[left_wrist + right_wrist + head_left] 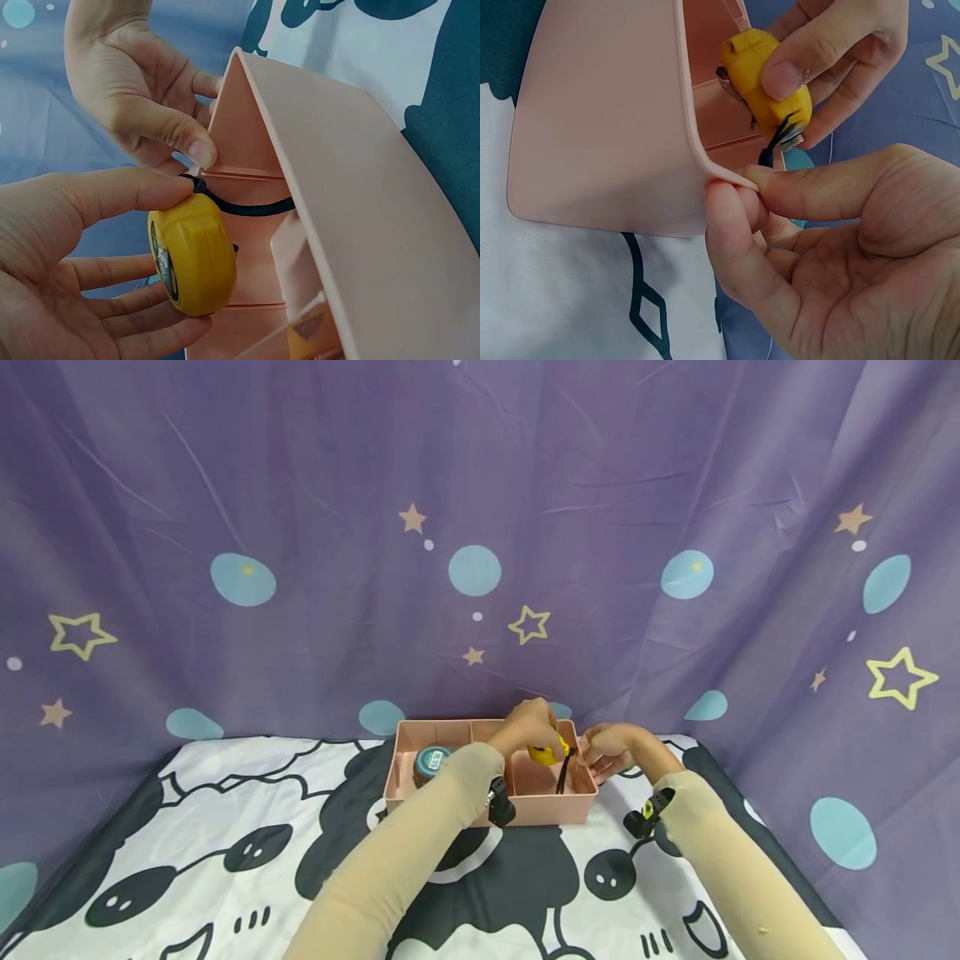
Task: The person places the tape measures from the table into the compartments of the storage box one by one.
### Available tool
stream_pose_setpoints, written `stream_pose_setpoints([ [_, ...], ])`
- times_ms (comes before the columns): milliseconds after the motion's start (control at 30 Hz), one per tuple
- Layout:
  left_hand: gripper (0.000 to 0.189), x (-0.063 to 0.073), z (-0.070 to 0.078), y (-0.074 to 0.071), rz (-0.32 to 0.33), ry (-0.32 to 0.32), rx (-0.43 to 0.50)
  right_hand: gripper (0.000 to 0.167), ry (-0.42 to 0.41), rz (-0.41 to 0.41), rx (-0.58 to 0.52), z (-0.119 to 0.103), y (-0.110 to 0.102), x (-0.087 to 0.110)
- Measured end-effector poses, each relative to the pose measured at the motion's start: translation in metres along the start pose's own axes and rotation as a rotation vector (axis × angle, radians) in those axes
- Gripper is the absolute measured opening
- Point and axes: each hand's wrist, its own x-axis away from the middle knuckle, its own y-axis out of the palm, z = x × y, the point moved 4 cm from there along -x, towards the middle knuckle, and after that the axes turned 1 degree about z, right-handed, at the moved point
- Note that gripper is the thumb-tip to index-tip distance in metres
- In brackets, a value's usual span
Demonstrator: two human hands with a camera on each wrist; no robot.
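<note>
My left hand [531, 725] holds a yellow tape measure [196, 255] between thumb and fingers, above the right-hand compartment of a pink divided box [551, 811]. A black wrist strap [251, 210] hangs from the tape measure into the box. At the box's right end, my right hand [817, 247] pinches the rim between thumb and fingers, close to where the strap meets the tape measure. Inside the left part of the box sits a round roll [432, 763] with a teal label, apparently tape; my left forearm covers part of that area.
A white and dark cartoon-print cloth [247, 810] covers the table under the box. Right behind it hangs a purple curtain [480, 468] with stars and blue dots. Dividers [471, 732] split the box into compartments.
</note>
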Motion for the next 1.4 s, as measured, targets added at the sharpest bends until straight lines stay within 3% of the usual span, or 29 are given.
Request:
stream_pose_setpoints([
  [367, 0.033, 0.003, 0.000, 0.002, -0.059, -0.058, 0.028, 0.014, 0.006, 0.007, 0.018, 0.001, 0.002, 0.001],
  [500, 0.029, 0.000, -0.002, 0.001, -0.035, -0.079, -0.006, 0.014, 0.004, 0.002, 0.016, 0.000, 0.001, 0.002],
  [767, 0.033, 0.005, -0.005, 0.003, 0.019, -0.086, 0.022, 0.015, 0.003, -0.002, 0.007, 0.002, 0.004, 0.003],
  [1000, 0.035, -0.006, -0.010, 0.007, -0.025, -0.127, 0.050, 0.015, 0.004, 0.000, 0.005, 0.000, 0.003, 0.003],
  [1400, 0.030, 0.000, -0.006, 0.002, -0.026, -0.089, 0.031, 0.018, 0.013, 0.003, 0.012, 0.000, 0.002, 0.000],
])
